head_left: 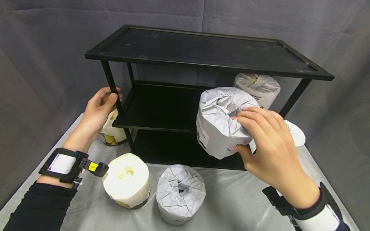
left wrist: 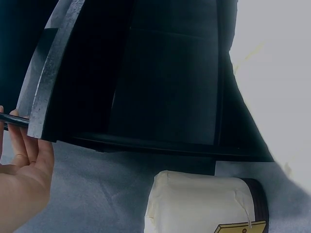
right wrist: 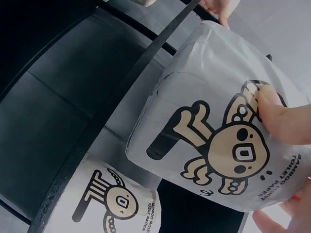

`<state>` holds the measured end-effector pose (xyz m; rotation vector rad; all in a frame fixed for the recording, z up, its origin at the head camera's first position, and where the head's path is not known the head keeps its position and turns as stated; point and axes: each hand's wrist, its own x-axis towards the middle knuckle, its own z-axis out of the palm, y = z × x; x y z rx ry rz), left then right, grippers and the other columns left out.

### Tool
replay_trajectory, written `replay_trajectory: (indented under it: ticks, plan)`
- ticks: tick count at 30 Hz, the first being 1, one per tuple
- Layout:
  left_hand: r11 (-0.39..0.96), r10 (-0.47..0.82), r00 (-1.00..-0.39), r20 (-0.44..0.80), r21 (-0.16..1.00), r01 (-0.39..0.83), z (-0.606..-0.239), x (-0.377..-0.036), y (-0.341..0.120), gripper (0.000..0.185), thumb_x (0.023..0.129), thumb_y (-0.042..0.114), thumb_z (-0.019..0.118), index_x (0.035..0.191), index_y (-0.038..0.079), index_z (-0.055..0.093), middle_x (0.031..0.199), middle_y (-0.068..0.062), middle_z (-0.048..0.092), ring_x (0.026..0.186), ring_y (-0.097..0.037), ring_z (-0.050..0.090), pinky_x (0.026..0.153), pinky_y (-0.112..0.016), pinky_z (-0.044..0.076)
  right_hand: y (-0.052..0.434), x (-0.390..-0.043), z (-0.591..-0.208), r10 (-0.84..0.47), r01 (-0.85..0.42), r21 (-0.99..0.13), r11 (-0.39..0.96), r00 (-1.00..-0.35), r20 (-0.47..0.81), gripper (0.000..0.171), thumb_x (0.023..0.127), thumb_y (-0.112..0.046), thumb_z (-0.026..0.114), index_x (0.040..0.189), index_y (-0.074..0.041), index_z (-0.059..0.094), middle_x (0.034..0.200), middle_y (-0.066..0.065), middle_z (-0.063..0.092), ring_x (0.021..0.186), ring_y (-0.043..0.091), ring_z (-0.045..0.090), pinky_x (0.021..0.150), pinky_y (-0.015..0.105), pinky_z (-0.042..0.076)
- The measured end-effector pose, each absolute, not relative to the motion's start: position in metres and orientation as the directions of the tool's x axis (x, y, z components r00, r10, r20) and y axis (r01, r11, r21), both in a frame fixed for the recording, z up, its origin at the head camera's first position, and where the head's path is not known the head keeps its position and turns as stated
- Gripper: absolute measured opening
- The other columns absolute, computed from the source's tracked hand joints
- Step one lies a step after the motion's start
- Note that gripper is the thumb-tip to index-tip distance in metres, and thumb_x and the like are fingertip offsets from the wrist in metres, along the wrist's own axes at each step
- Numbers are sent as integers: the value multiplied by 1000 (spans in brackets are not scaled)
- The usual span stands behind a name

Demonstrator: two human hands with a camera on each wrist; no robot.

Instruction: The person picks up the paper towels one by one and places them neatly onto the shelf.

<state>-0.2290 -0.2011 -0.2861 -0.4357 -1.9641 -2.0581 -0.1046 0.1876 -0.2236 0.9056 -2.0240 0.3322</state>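
My right hand [head_left: 248, 131] grips a grey paper-wrapped toilet roll [head_left: 219, 122], held in the air in front of the middle shelf of a black three-tier rack [head_left: 202, 51]. The right wrist view shows the roll's cartoon print [right wrist: 228, 145] with my fingertips [right wrist: 277, 116] pressed on the wrapper. My left hand [head_left: 99, 107] holds the rack's front left post, thumb in front; its palm [left wrist: 22, 184] sits against the post in the left wrist view.
On the grey cloth stand a cream-wrapped roll [head_left: 127, 179] and a grey-wrapped roll [head_left: 180, 192] in front. Another cream roll [head_left: 111, 133] sits behind the left post. One grey roll [head_left: 258, 88] stands at the middle shelf's back right, and a white roll [head_left: 296, 133] is right of the rack.
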Motion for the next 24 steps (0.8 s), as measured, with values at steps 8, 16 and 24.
replay_trajectory:
  ticks: [8,16,24]
  plan:
    - [-33,16,-921,390,920,390,-285,-228,-201,26,91,21,56,115,13,59,99,-1,60,100,-14,54,81,-16,43,185,-116,-223,-503,-701,104,705,-391,771,59,52,1,80,108,3,60,110,15,61,108,34,51,94,44,34]
    - [-11,5,-922,387,922,387,-286,-228,-201,30,91,23,57,118,9,57,99,0,60,98,-12,54,79,-16,43,183,-127,-224,-535,-690,122,714,-424,731,60,54,-2,82,110,3,60,110,14,61,112,30,51,96,42,34]
    - [-3,-1,-922,387,922,387,-287,-229,-200,31,91,23,57,119,8,57,98,1,60,98,-12,54,80,-16,43,182,-137,-224,-519,-687,86,721,-455,723,66,53,-4,86,113,1,59,113,14,60,113,31,49,98,43,33]
